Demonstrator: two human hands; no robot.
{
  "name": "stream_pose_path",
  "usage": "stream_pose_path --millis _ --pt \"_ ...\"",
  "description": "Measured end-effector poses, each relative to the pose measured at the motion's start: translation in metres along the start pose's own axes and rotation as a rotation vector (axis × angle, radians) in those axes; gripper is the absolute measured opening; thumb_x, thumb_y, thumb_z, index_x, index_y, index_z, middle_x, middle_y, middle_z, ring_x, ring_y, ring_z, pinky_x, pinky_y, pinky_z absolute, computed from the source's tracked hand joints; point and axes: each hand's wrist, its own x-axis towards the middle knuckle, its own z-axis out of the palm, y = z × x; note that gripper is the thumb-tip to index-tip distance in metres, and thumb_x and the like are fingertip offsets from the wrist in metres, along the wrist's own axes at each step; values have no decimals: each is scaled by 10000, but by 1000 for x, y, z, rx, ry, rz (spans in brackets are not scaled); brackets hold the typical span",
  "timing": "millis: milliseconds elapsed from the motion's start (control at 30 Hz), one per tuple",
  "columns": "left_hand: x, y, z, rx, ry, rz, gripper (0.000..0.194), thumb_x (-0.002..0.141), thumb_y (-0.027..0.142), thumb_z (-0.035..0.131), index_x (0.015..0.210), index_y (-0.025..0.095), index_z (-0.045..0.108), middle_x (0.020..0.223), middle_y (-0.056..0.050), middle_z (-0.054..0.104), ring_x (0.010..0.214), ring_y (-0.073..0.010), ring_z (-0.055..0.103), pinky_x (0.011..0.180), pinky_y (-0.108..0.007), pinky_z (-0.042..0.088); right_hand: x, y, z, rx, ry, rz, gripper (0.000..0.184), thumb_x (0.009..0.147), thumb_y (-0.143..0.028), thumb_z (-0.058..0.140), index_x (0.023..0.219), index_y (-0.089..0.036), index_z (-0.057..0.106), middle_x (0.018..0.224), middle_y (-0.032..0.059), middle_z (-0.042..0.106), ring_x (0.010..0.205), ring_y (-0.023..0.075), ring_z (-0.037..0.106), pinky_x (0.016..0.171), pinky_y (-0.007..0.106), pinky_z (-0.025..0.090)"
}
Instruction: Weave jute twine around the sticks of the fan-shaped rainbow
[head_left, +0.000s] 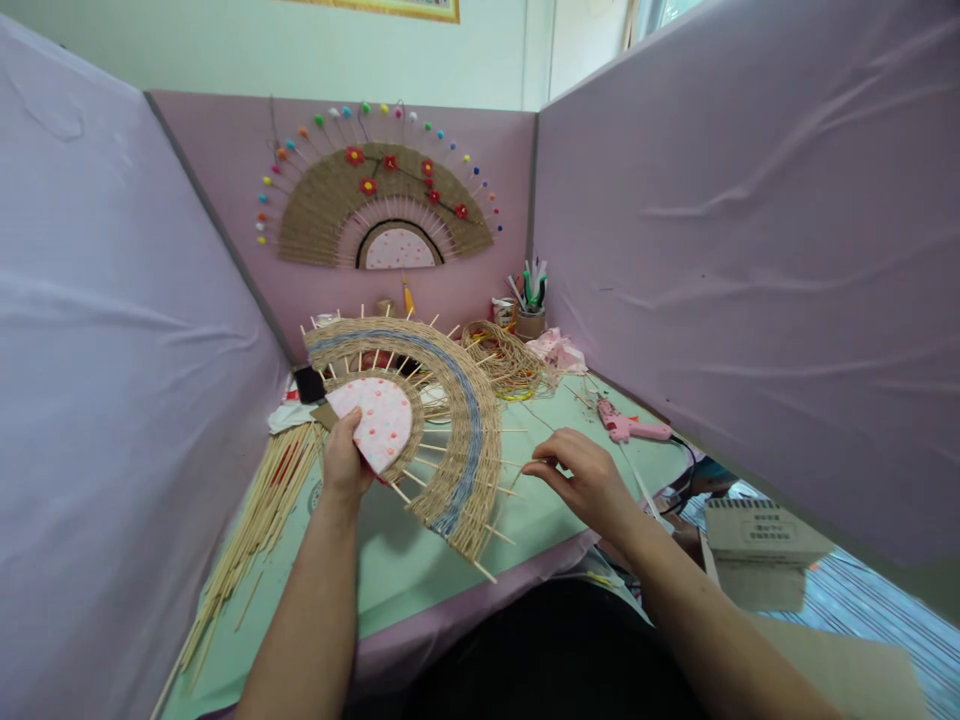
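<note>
A half-round woven fan (pixel 480 400) of tan twine with a blue band is held tilted above the table. Thin wooden sticks radiate through its weave and poke out past the outer edge. My left hand (pixel 345 458) grips the pink dotted half-circle (pixel 384 420) at its base, thumb on top and the other fingers hidden behind. To the right of the fan's edge, my right hand (pixel 581 475) pinches a strand of twine (pixel 536 415) near the stick tips. The strand is thin, and its full path is hard to follow.
Loose wooden sticks (pixel 259 530) lie along the table's left side. A twine heap (pixel 510 360) sits behind the fan. At the right are a pink glue gun (pixel 630 425) and a tool cup (pixel 531 320). A finished fan (pixel 315 210) hangs on the back panel; cardboard boxes (pixel 757 545) stand lower right.
</note>
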Motion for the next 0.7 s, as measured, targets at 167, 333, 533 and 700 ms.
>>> stream_pose_path --millis 167,333,533,700 --pt "-5 7 2 -19 -15 -34 226 794 177 502 946 110 655 907 -67 725 914 -205 667 838 -301 536 1 -3 2 142 -51 65 84 879 -220 540 890 -187 616 795 39 624 757 141 562 702 263 426" --pt "-11 10 5 -103 -71 -70 310 848 206 443 1078 119 632 940 -68 726 1025 -209 629 905 -313 504 -1 -12 13 267 -12 270 190 864 -285 551 725 -177 624 689 19 630 643 129 559 633 245 428" --pt "-7 16 8 -58 -75 -169 381 857 195 441 1199 73 554 904 -102 729 1007 -234 638 912 -351 501 10 -17 23 268 -4 309 269 845 -339 569 643 -163 601 587 5 558 559 111 488 565 231 380" --pt "4 33 6 -66 -120 -171 442 869 215 424 1273 52 497 915 -109 728 972 -219 653 892 -325 510 28 -10 38 292 -26 266 273 838 -362 578 652 -164 609 596 6 560 569 112 489 574 228 380"
